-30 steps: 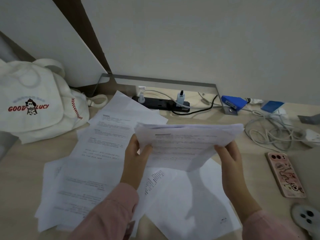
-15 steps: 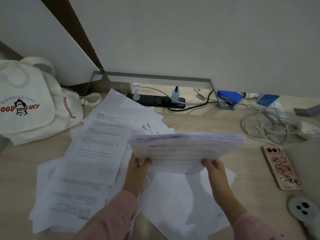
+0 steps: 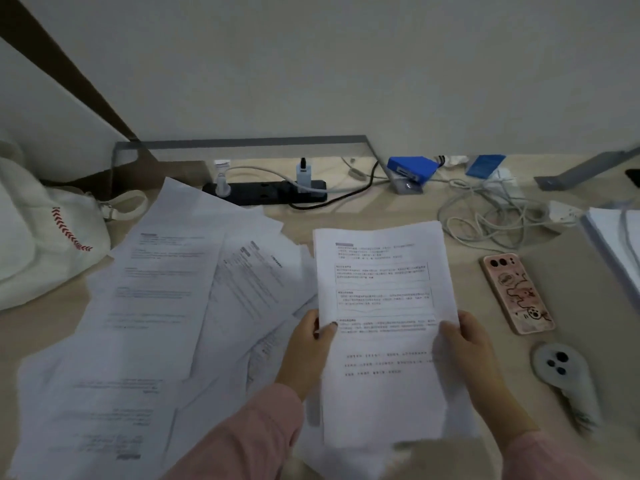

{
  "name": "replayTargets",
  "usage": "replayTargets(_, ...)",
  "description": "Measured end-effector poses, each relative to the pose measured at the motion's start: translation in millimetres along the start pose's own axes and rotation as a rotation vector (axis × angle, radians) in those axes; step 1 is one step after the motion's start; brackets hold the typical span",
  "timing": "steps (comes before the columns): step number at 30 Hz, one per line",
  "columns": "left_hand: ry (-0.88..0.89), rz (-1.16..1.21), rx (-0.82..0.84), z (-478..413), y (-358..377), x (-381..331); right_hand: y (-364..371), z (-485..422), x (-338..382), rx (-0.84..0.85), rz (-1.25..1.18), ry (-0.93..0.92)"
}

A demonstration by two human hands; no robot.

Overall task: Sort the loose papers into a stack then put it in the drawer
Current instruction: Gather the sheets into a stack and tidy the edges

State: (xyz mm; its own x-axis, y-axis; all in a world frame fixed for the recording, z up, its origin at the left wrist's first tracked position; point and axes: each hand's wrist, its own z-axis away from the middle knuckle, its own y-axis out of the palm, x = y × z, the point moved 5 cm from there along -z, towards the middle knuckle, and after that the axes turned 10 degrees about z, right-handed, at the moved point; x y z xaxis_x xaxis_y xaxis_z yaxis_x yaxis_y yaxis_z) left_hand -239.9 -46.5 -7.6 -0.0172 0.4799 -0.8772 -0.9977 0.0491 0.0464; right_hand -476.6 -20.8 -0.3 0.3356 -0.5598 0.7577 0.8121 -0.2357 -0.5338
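Observation:
I hold a stack of printed papers flat and lengthwise in front of me, printed side up. My left hand grips its left edge with the thumb on top. My right hand grips its right edge the same way. Several loose printed sheets lie scattered and overlapping on the wooden desk to the left of the stack. More white sheets lie under the stack near the front edge. No drawer is in view.
A white tote bag sits far left. A black power strip and tangled cables lie at the back. A pink phone and a white controller lie right; another paper pile is at far right.
The stack was held upright on its edge, seen edge-on; now it has tipped down flat with the printed face up and moved to the right. The view has shifted right too.

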Motion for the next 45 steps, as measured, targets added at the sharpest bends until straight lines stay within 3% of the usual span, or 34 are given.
replayTargets(10, -0.226, -0.210, 0.123, -16.9, 80.6, 74.2, -54.4, -23.5, -98.4, -0.142, 0.176, 0.264)
replayTargets(19, -0.291, -0.252, 0.179, -16.4, 90.1, 86.9, -58.2, -25.7, -111.4, -0.123, 0.320, 0.205)
replayTargets(25, -0.359, -0.248, 0.218, -10.1, 54.2, 64.2, -51.6, -19.7, -77.3, -0.143, 0.400, 0.112)
replayTargets(32, -0.211, -0.118, -0.046, 11.6, -56.8, 32.5, 34.5, -8.0, -6.8, 0.115, 0.350, -0.097)
replayTargets(38, -0.107, -0.205, -0.330, 49.6, -167.3, 45.5, 144.3, 32.8, 49.0, 0.476, 0.164, -0.120)
replayTargets(42, -0.080, -0.248, -0.497, 74.4, -230.6, 60.8, 209.8, 69.8, 71.0, 0.707, 0.019, 0.004)
replayTargets(45, -0.117, -0.362, -0.631, 84.8, -277.5, 69.0, 253.0, 87.1, 81.7, 0.761, -0.006, 0.091)
